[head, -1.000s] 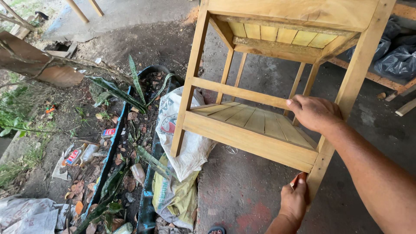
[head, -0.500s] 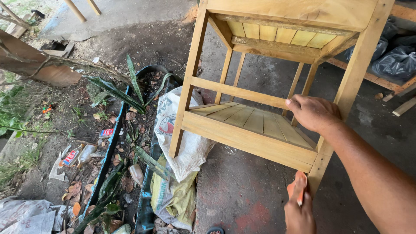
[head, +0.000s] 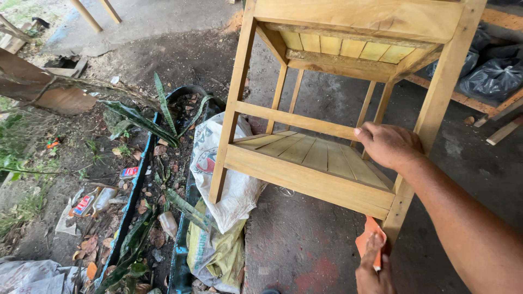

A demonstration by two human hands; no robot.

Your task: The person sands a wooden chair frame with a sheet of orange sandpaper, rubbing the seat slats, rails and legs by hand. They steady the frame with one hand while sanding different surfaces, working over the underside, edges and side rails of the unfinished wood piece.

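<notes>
A: Wooden stool (head: 327,109) — where is it found?

B: It is seen at the centre and toward 1 o'clock, stood on the dark ground. Its lower slatted shelf (head: 321,155) is laid between the legs.

A: How is the right hand (head: 388,144) placed?

B: It is rested on the rear rail just above the shelf's 3 o'clock edge, fingers curled over the wood in a loose grip.

A: And the left hand (head: 373,269)?

B: At 5 o'clock, an orange piece of sandpaper (head: 369,242) is pinched in its grip and pressed against the front right leg (head: 430,125). White sacks (head: 229,185) are heaped at 7 o'clock beside the stool.
</notes>
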